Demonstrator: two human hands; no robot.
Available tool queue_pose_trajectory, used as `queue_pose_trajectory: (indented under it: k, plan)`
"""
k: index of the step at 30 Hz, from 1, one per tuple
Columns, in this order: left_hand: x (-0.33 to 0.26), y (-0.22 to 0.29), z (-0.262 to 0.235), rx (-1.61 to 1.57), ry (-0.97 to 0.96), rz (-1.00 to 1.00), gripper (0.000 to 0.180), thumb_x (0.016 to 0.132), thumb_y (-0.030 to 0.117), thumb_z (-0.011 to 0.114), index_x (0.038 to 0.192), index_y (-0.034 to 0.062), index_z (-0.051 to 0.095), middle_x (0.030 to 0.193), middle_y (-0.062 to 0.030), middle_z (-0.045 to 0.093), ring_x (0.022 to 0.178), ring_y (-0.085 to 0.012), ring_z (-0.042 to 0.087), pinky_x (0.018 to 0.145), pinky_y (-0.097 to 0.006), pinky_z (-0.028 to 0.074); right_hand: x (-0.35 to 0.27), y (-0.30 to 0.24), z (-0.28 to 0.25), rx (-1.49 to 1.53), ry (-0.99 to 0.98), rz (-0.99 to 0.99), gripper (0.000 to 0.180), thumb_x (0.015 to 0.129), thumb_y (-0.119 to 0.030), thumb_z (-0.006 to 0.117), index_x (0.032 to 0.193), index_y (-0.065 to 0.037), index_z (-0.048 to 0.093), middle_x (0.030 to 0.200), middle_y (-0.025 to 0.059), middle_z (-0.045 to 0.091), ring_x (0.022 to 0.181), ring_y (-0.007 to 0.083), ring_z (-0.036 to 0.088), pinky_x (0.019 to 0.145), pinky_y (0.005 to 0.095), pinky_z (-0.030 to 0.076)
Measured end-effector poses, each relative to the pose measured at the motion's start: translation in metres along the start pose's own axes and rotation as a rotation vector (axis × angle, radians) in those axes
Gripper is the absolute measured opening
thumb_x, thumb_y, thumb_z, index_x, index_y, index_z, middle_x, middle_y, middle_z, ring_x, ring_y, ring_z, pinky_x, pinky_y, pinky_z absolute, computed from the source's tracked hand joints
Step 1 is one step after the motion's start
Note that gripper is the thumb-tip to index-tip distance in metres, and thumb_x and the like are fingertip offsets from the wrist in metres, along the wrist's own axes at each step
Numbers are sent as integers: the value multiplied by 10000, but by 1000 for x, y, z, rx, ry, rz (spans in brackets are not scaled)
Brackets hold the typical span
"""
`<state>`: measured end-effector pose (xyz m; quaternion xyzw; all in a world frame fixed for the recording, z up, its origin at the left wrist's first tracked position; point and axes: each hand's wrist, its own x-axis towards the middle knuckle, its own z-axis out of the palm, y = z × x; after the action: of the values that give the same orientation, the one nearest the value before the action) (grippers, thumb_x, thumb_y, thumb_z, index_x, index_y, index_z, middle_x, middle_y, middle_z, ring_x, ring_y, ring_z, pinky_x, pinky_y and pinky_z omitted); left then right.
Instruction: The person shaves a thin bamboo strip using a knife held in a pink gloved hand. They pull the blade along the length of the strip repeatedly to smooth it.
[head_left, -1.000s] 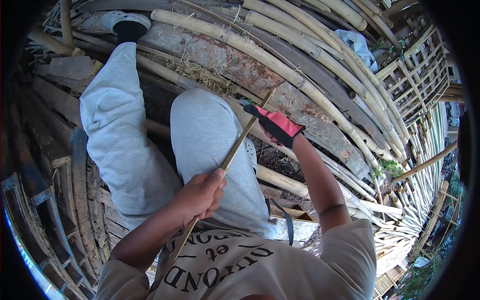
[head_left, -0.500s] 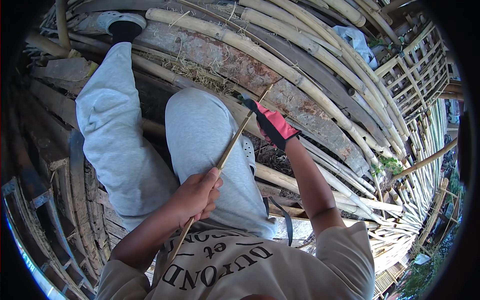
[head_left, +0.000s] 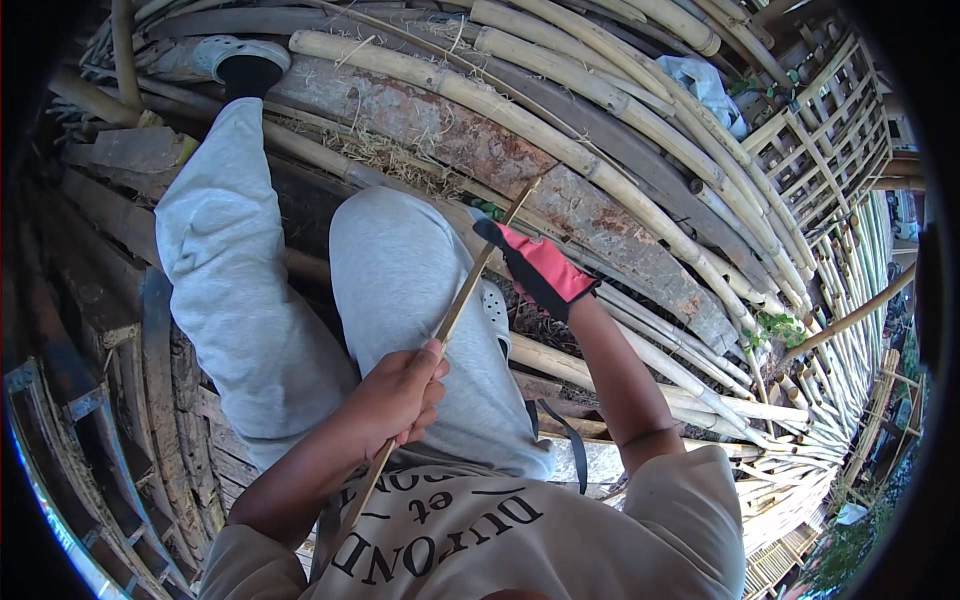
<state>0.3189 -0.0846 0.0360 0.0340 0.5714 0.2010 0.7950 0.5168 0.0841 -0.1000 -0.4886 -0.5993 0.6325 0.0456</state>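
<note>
My bare left hand (head_left: 400,393) is closed round a long, thin bamboo strip (head_left: 462,300), thumb laid along it. The strip slants from my shirt up across my raised knee, its far end beyond my right hand. A pink and black glove covers my right hand (head_left: 540,268), closed beside the strip's upper part. Past the glove's dark thumb shows a small grey tip, seemingly the blade of a knife (head_left: 476,214); the handle is hidden in the glove. Whether the gloved fingers also touch the strip is hard to see.
Long bamboo poles (head_left: 560,150) lie side by side ahead and to the right. A woven bamboo lattice (head_left: 825,135) stands at the far right, near a pale plastic bag (head_left: 705,90). Dark wooden planks (head_left: 130,390) are at the left. My left leg (head_left: 225,250) stretches forward.
My gloved right hand has shifted slightly down and left along the strip, the grey tip moving with it. My left hand still grips the strip in nearly the same place.
</note>
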Motion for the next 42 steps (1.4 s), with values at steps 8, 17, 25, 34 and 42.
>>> queue_pose_trajectory:
  k: [8,17,25,34,42]
  plan:
    - [-1,15,18,17,-4,-46,415,1096,502,341,883,155,422,555,79,263,376,-45,217,357,-241,199,30,82,23,-400,545,-777,394,1055,-375,461,1402,-230,579,664,-21,550,539,107,531,488,286,443]
    - [-8,6,13,-82,-26,-32,421,1087,534,359,890,167,414,562,90,255,378,-32,211,362,-235,187,-14,11,9,-375,322,-424,413,1072,-303,448,1469,-216,525,765,27,581,617,151,574,566,290,472]
    - [-5,6,12,-73,-15,-31,425,1087,533,359,888,162,412,561,89,254,377,-38,212,361,-240,179,-25,-22,6,121,-100,170,393,1069,-319,460,1435,-246,582,672,7,495,608,120,537,565,306,456]
    - [-5,5,6,-76,-29,-18,411,1089,525,356,900,165,414,574,91,253,378,-38,213,371,-232,186,-45,-30,35,44,-62,-46,450,1029,-193,460,1474,-231,516,645,-18,519,527,92,488,483,285,413]
    - [-2,-4,1,-142,-17,-28,433,1084,556,346,929,158,419,582,90,253,394,-33,196,378,-232,175,-57,-23,54,48,-258,-324,539,1002,-145,461,1536,-220,452,668,-22,491,542,102,471,529,288,417]
